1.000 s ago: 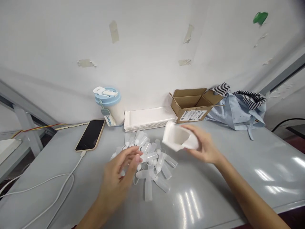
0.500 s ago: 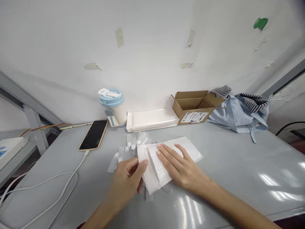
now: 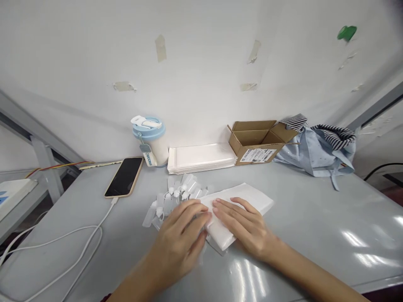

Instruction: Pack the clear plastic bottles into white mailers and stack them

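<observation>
A white padded envelope (image 3: 252, 197) lies at a slant on the grey table, its near-left end folded over. My right hand (image 3: 245, 226) rests flat on top of it, fingers stretched out. The curled fingers of my left hand (image 3: 179, 235) close on the envelope's folded left end; the hand is slightly blurred and its grip partly hidden. Small clear plastic bottles (image 3: 168, 201) with white caps lie in a loose pile behind and left of my left hand, some partly under the envelope.
Behind the envelope sits a stack of white padded envelopes (image 3: 201, 157), beside an open cardboard box (image 3: 255, 142). A light blue cloth bag (image 3: 315, 151) is at the right. Leftward stand a blue-lidded cup (image 3: 155, 147) and a phone (image 3: 124, 178) with a white cable (image 3: 91, 243).
The envelope's open flap has been folded over. My left hand has moved right and its fingers have come close to my right hand, which has shifted slightly right.
</observation>
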{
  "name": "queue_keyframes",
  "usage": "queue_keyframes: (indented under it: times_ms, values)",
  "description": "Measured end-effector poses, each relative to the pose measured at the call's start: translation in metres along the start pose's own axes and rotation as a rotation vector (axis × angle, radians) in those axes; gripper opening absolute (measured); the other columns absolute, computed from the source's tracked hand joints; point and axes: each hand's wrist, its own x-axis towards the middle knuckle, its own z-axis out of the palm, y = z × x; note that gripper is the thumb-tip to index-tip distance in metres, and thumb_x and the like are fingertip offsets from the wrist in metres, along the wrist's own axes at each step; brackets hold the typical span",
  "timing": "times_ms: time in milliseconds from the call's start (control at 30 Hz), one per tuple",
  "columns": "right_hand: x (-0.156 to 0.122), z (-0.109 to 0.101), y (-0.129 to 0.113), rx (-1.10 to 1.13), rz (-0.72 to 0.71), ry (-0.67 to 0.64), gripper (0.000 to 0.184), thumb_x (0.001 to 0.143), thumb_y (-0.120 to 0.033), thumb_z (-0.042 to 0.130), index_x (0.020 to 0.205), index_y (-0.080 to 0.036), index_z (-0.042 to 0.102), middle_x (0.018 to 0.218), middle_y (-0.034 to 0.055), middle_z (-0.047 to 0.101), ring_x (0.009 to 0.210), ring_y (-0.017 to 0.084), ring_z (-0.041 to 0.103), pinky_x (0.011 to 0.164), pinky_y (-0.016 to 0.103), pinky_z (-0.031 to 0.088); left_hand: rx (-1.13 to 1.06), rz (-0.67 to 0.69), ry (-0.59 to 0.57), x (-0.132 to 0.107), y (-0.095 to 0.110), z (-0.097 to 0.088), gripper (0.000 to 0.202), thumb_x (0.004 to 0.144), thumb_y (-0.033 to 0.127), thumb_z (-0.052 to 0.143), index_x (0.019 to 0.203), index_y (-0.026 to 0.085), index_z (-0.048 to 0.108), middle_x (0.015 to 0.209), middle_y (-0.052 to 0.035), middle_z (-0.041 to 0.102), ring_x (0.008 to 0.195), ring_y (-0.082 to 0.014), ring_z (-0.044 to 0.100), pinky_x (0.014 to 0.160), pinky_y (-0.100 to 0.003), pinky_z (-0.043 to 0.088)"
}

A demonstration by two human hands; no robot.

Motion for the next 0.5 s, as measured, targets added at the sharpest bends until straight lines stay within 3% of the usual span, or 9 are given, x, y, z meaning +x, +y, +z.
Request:
queue_keyframes:
  times_ms: [100, 200, 333, 500]
  values:
    - [0.001, -0.003, -0.004, 0.016, -0.074, -0.007, 0.029, 0.088, -0.007, 0.043, 0.113, -0.010, 0.059, 0.106, 0.0190, 0.070, 0.110, 0.024, 0.063, 0.086, 0.039, 0.052, 0.110, 0.121, 0.111, -0.003, -0.004, 0.006, 0.032, 0.083, -0.004, 0.050, 0.111, 0.009, 0.058, 0.102, -0.0122, 0.067, 0.103, -0.0216, 0.060, 0.089, -0.037, 0.055]
    - [0.003, -0.009, -0.006, 0.057, -0.106, -0.006, 0.026, 0.088, -0.007, 0.041, 0.104, -0.012, 0.060, 0.101, 0.0170, 0.072, 0.106, 0.023, 0.063, 0.084, 0.040, 0.051, 0.125, 0.130, 0.162, -0.003, -0.001, 0.009, 0.029, 0.082, -0.004, 0.052, 0.107, 0.009, 0.060, 0.095, -0.0111, 0.070, 0.094, -0.0208, 0.065, 0.083, -0.035, 0.058]
    - [0.000, -0.017, 0.009, -0.074, -0.001, -0.021, 0.025, 0.089, -0.006, 0.040, 0.100, -0.016, 0.060, 0.091, 0.0098, 0.071, 0.093, 0.019, 0.065, 0.085, 0.039, 0.044, 0.024, -0.026, 0.208, 0.000, 0.004, 0.006, 0.020, 0.082, 0.002, 0.060, 0.100, 0.011, 0.061, 0.087, -0.0078, 0.070, 0.086, -0.0184, 0.065, 0.079, -0.032, 0.057]
    - [-0.012, -0.025, 0.056, -0.343, 0.201, -0.046, 0.039, 0.084, 0.003, 0.032, 0.098, -0.022, 0.059, 0.087, 0.0052, 0.066, 0.074, 0.017, 0.060, 0.088, 0.042, 0.034, 0.041, -0.178, 0.295, 0.000, -0.003, 0.000, 0.019, 0.083, 0.003, 0.059, 0.098, 0.014, 0.060, 0.084, -0.0040, 0.069, 0.078, -0.0141, 0.065, 0.074, -0.025, 0.053]
